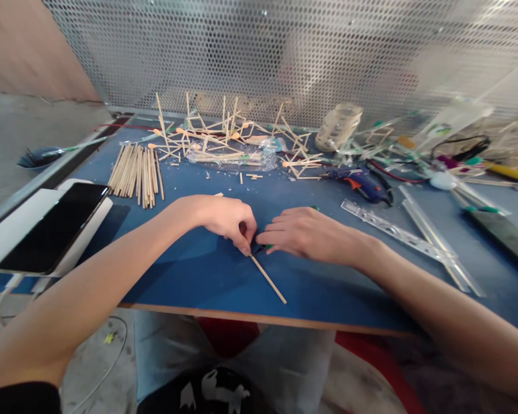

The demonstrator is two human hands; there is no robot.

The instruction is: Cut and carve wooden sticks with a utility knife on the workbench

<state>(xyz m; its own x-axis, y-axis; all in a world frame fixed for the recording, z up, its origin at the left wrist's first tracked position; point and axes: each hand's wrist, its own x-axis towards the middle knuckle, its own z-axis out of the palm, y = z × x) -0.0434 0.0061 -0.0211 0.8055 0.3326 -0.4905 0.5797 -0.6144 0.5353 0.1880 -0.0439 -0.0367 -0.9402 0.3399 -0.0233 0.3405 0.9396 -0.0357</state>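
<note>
My left hand point(235, 223) is closed in a pinch on a thin wooden stick point(270, 280), which lies slanted on the blue tabletop with its free end toward the front edge. Close beside it, my right hand point(304, 233) is curled around a slim tool point(261, 249) with a dark tip and bits of green. Most of that tool is hidden under the fingers, so its kind cannot be made out. Its tip is at the stick, right by my left fingertips.
Left of my hands lie a bundle of wooden sticks point(137, 172) and a phone point(56, 227). Behind are small stick structures point(224, 135) and a jar point(339, 126). A glue gun point(365, 183), a clear ruler point(392, 230) and glue sticks point(435, 238) lie right.
</note>
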